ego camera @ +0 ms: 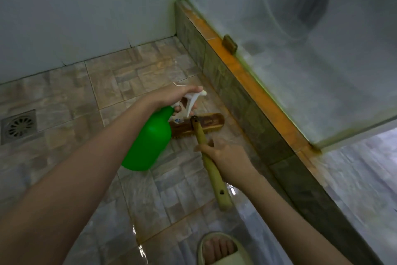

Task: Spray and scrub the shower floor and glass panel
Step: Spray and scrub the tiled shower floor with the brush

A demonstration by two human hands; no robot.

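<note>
My left hand (171, 97) grips the white trigger head of a green spray bottle (148, 140), which hangs tilted over the wet tiled shower floor (64, 97), nozzle pointing toward the kerb. My right hand (227, 155) holds the wooden handle of a scrub brush (206, 123); the brush head rests bristles-down on the floor beside the kerb, partly hidden behind the bottle. The frosted glass panel (300, 50) stands on the kerb at the right, streaked and cloudy.
A tiled kerb with an orange-stained top (247, 75) runs diagonally along the right and carries a small metal bracket (229, 43). A square floor drain (18, 126) sits at the left. A foot in a pale slipper (221, 249) stands at the bottom. White wall tiles close the back.
</note>
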